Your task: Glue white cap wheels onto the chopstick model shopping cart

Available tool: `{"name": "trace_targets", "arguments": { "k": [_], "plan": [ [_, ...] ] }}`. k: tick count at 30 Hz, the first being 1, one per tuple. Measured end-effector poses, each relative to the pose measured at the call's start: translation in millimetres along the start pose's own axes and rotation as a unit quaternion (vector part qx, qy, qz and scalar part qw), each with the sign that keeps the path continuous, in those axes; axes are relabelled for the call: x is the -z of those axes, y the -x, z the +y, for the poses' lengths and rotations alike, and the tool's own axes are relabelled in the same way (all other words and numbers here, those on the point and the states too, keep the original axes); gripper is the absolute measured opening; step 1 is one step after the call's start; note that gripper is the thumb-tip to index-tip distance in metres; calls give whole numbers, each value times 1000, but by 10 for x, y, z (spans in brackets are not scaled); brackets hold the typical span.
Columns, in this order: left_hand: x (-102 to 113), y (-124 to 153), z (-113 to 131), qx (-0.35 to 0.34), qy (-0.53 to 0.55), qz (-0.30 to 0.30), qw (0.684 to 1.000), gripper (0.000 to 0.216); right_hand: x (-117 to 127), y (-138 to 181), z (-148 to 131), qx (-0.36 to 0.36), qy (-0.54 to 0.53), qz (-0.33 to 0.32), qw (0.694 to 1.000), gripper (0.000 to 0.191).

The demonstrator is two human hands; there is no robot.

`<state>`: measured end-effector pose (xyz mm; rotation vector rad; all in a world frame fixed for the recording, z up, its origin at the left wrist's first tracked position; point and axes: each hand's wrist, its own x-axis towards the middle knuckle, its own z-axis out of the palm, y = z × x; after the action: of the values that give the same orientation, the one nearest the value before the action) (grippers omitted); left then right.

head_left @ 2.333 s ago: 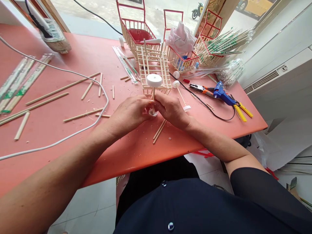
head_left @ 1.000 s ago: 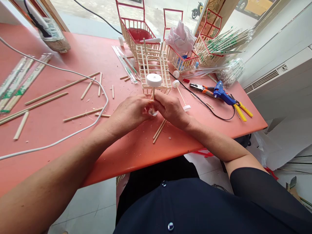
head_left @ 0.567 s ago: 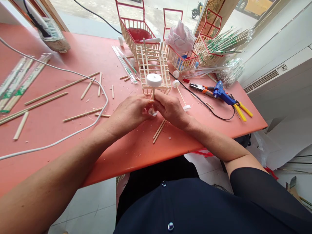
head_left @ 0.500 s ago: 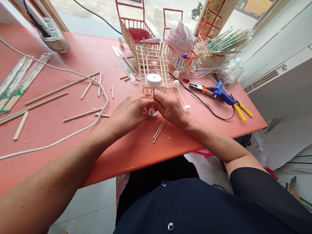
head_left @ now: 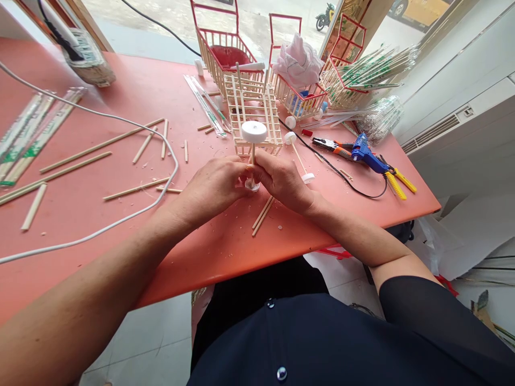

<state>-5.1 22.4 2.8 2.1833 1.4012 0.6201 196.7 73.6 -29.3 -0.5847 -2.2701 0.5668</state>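
An upright wooden stick (head_left: 253, 154) has a white bottle cap (head_left: 254, 131) on its top end and another white cap (head_left: 252, 185) at its foot, close to the tabletop. My left hand (head_left: 219, 179) pinches the stick low down from the left. From the right, my right hand (head_left: 284, 177) grips the same stick, its fingers meeting those of the left. Just behind the hands stands a small frame of glued sticks (head_left: 257, 110). A second stick with a cap on each end (head_left: 298, 156) lies to the right of my right hand.
Loose sticks (head_left: 137, 188) lie on the orange table (head_left: 193, 252), a white cable (head_left: 132, 217) crossing its left side. To the right are a blue glue gun (head_left: 364, 153) and pliers (head_left: 330, 146). Stick carts (head_left: 225, 51) and wrapped chopsticks (head_left: 374, 69) stand at the back.
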Motion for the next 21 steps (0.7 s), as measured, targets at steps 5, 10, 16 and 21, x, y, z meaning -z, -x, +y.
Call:
{"name": "trace_targets", "arguments": {
  "k": [5,10,16,21],
  "plan": [
    [27,9,60,10,-9,-9,1000,19,4,-6,-9,21,-13,13,1000,36],
    [20,3,70,13,-13,-12,1000,19,8,-1,-16,27,-13,17,999,36],
    [1,-8,21,7,-7,-6,1000,12,3,5,-19,17,-3,16,1000,38],
    [10,-4,34,13,-10,-8,1000,12,9,4,-26,18,-6,21,1000,36]
  ]
}}
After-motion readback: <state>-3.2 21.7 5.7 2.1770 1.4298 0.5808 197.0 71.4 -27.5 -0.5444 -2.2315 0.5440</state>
